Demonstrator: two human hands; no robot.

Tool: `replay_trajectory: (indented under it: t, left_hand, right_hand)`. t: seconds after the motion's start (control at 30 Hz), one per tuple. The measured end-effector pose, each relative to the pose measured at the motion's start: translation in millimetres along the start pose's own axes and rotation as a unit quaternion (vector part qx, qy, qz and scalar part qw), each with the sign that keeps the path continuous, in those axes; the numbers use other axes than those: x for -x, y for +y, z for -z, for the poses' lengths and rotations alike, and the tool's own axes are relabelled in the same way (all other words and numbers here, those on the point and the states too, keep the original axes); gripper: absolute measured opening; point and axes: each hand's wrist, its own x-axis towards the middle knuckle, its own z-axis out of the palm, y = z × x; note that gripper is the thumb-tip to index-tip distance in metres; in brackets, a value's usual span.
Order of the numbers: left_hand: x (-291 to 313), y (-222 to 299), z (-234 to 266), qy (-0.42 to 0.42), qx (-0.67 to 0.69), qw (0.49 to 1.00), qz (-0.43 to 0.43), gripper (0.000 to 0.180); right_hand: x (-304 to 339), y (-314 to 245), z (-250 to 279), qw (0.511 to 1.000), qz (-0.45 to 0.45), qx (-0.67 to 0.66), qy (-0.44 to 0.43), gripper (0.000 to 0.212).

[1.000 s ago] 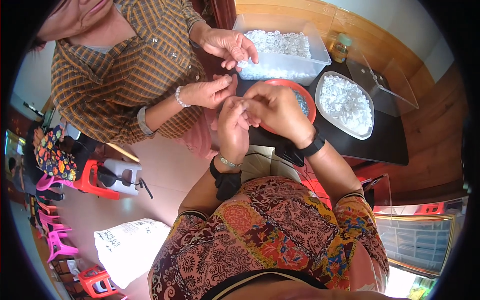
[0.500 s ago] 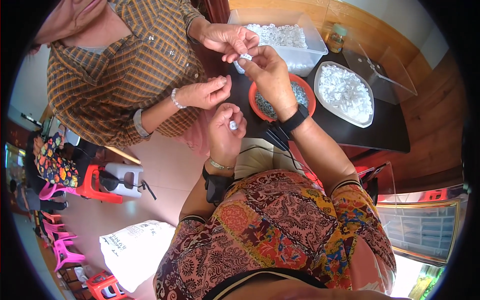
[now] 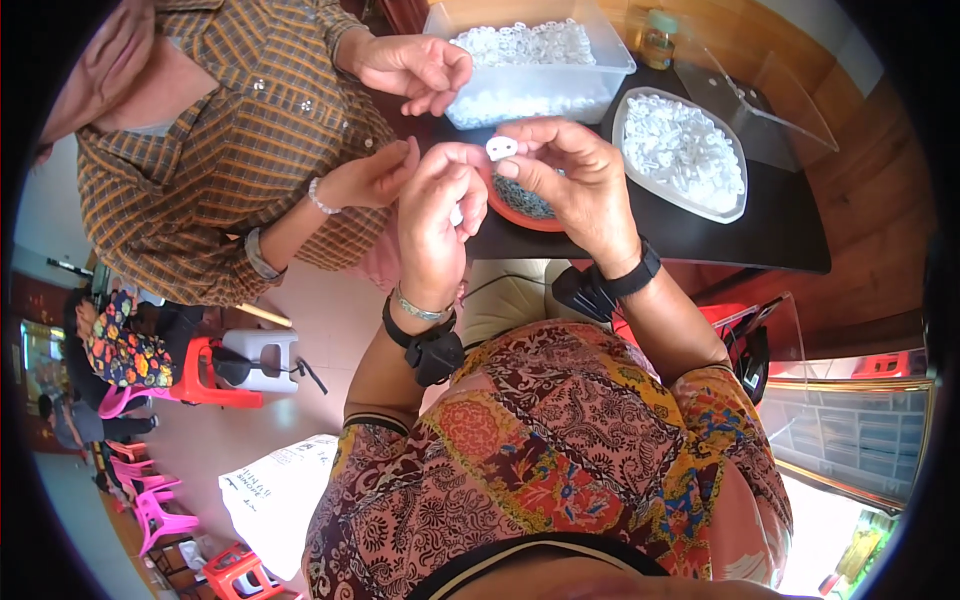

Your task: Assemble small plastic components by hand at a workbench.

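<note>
My right hand (image 3: pixel 588 190) pinches a small white plastic piece (image 3: pixel 501 149) with two dark holes between thumb and fingertips. Close on its left, my left hand (image 3: pixel 432 220) is curled, with another small white piece (image 3: pixel 456 215) partly showing in the fingers. Behind both hands, partly hidden by them, is an orange-red bowl (image 3: pixel 532 223) of small grey metal bits. Across from me, a co-worker's upper hand (image 3: pixel 415 70) and lower hand (image 3: pixel 370 177) are held with fingers bent, apart from mine; I see nothing in them.
On the dark table (image 3: pixel 780 225), a clear tub (image 3: pixel 610 78) of white pieces stands at the back. A white tray (image 3: pixel 735 205) heaped with similar pieces lies to the right. Beyond is a lidded jar (image 3: pixel 657 45). A white sack (image 3: pixel 285 500) and stools (image 3: pixel 235 572) are on the floor at left.
My right hand has drawn back from the co-worker's upper hand with the white piece and turned it. My left hand has risen beside it. The co-worker's hands have moved left.
</note>
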Motion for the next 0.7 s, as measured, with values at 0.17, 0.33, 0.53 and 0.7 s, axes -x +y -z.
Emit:
replay_trajectory:
  t: [0.17, 0.33, 0.53, 0.7]
  left_hand:
    - [-2.8, 3.1, -12.5, -0.032, -0.02, 0.999, 0.001, 0.022]
    - [-1.3, 6.7, -20.7, -0.036, 0.004, 0.999, 0.021, 0.018]
    - [-0.6, 9.5, -27.6, -0.044, 0.011, 0.998, 0.032, 0.017]
    - [-4.6, 9.2, -32.6, -0.039, -0.027, 0.999, 0.026, 0.018]
  right_hand:
    - [7.8, -8.7, 9.5, 0.992, 0.059, 0.111, -0.01, 0.026]
    - [12.5, -12.4, 14.3, 0.99, 0.082, 0.111, -0.013, 0.026]
    - [16.5, -18.6, 19.7, 0.993, 0.053, 0.105, -0.014, 0.024]
    - [13.4, -16.3, 22.0, 0.994, 0.054, 0.098, -0.01, 0.024]
